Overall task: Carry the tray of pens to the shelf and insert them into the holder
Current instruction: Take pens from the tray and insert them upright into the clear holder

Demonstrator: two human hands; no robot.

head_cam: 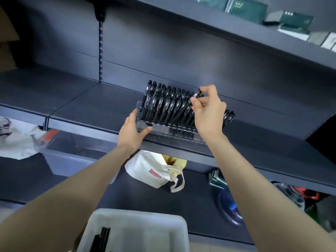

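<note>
Here, my left hand (133, 130) gripped the left end of the clear holder (163, 130) on the shelf (91, 106), while my right hand (209, 108) pinched one black pen (183, 109) above its filled rows.

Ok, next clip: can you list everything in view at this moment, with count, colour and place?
clear acrylic pen holder: one, transparent, front of the middle shelf.
black pens in rows: many, too packed to count, black, standing in the holder.
single black pen: one, black, tilted over the holder's right part.
white plastic tray: one, white, bottom centre.
loose black pens: a few, black, tray's left side.
white cloth bag: one, white, lower shelf.
clear plastic bin: one, transparent, lower left.
dark green boxes: several, green, top shelf.
dark grey shelf unit: one, grey, fills the view.
left hand: grips the holder's left end.
right hand: pinches the single pen.
</note>
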